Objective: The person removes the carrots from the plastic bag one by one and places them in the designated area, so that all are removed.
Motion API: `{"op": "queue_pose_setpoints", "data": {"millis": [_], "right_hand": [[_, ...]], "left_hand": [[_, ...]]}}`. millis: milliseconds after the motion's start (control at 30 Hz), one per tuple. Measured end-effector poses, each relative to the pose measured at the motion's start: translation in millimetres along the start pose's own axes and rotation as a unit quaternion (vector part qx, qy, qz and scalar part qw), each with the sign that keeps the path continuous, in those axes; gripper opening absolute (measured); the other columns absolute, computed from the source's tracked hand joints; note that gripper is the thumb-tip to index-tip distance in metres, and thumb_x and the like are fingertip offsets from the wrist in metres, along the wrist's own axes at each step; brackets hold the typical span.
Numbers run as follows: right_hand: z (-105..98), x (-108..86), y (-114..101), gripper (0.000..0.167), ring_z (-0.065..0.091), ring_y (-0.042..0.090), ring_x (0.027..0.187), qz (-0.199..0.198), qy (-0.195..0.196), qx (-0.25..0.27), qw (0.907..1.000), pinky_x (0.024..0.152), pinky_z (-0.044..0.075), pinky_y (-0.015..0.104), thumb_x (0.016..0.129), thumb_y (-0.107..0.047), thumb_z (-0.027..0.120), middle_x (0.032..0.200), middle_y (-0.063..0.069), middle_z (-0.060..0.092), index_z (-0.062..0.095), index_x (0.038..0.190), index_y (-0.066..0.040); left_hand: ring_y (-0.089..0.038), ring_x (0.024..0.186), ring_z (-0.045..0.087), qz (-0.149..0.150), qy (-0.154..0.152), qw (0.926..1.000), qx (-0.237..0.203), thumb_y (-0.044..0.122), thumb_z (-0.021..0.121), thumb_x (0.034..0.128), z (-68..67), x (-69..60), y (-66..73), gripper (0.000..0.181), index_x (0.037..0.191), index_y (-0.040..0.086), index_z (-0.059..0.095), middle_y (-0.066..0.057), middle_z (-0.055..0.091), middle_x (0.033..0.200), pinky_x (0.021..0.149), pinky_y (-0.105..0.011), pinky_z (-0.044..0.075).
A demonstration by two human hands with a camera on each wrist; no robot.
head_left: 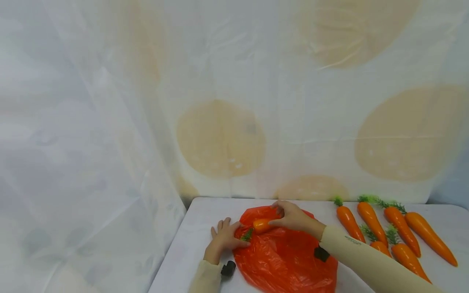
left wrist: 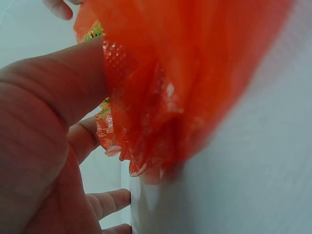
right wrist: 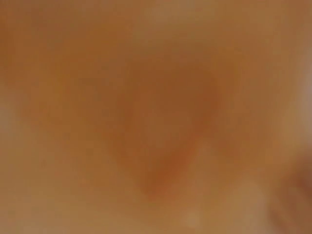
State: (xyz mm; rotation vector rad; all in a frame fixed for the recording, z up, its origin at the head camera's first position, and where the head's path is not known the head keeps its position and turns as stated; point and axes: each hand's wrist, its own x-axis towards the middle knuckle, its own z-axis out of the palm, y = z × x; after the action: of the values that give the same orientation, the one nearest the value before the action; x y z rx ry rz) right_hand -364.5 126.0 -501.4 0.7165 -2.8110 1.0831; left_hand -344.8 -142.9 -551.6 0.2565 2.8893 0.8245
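A red plastic bag (head_left: 289, 260) lies crumpled on the white table. My right hand (head_left: 294, 217) grips an orange carrot (head_left: 261, 225) over the bag, its green leafy top (head_left: 247, 235) pointing left toward my left hand (head_left: 224, 238). The fingers of the left hand are spread, with thumb and forefinger apart at the bag's left edge, either side of the leaves. In the left wrist view, the left thumb (left wrist: 73, 78) reaches to the bag (left wrist: 161, 97), whose film hides its tip. Only an orange-brown blur fills the right wrist view.
Several carrots with green tops, among them one long carrot (head_left: 430, 238), lie on the right side of the table (head_left: 209, 207). A white curtain (head_left: 286, 122) with tan circles hangs behind it, and white sheeting (head_left: 73, 162) hangs along the left.
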Motion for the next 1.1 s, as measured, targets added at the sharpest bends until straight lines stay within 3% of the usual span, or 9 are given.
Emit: {"op": "queue_pose_setpoints", "data": {"millis": [200,400,633,767,1100], "right_hand": [[9,4.4,7,0.051,0.058,0.020,0.089,0.007,-0.013,-0.003,0.9999,0.080,0.051,0.037,0.076,-0.032,0.086,0.100,0.007,0.065,0.064,0.113,-0.006],[19,8.1,10,0.048,0.057,0.018,0.089,0.046,-0.024,-0.004,0.9987,0.083,0.053,0.038,0.075,-0.034,0.087,0.101,0.002,0.065,0.065,0.111,-0.011],[25,16.1,5,0.047,0.058,0.018,0.103,0.055,-0.035,-0.017,0.9977,0.096,0.052,0.046,0.074,-0.034,0.087,0.112,-0.001,0.065,0.066,0.111,-0.015],[24,18.7,0,0.048,0.054,0.018,0.105,0.069,-0.059,-0.031,0.9954,0.097,0.051,0.047,0.074,-0.036,0.087,0.115,-0.003,0.063,0.065,0.114,-0.019],[38,9.9,4,0.041,0.056,0.016,0.090,0.049,-0.105,-0.005,0.9933,0.089,0.056,0.044,0.075,-0.020,0.087,0.101,-0.002,0.064,0.066,0.110,-0.012]], "left_hand": [[-0.043,0.136,0.026,-0.003,-0.002,1.0000,-0.004,0.047,0.083,0.0717,0.1,-1.6,1.1,0.056,0.121,0.027,0.064,-0.018,0.037,0.149,0.109,-0.078,0.009],[-0.043,0.136,0.026,-0.002,-0.007,1.0000,0.001,0.048,0.083,0.0724,3.1,-1.7,-0.9,0.059,0.123,0.026,0.063,-0.019,0.036,0.149,0.108,-0.079,0.009],[-0.042,0.138,0.025,-0.006,-0.004,1.0000,0.007,0.050,0.082,0.0724,-0.5,1.5,-1.0,0.060,0.125,0.027,0.062,-0.017,0.035,0.150,0.109,-0.078,0.008],[-0.042,0.136,0.026,-0.007,0.000,1.0000,0.007,0.048,0.083,0.0720,-4.7,1.5,1.5,0.059,0.123,0.027,0.063,-0.018,0.037,0.149,0.109,-0.078,0.009],[-0.042,0.137,0.025,-0.012,-0.009,0.9998,0.009,0.049,0.082,0.0730,-2.2,0.9,1.3,0.063,0.127,0.025,0.061,-0.018,0.035,0.151,0.110,-0.077,0.009]]}}
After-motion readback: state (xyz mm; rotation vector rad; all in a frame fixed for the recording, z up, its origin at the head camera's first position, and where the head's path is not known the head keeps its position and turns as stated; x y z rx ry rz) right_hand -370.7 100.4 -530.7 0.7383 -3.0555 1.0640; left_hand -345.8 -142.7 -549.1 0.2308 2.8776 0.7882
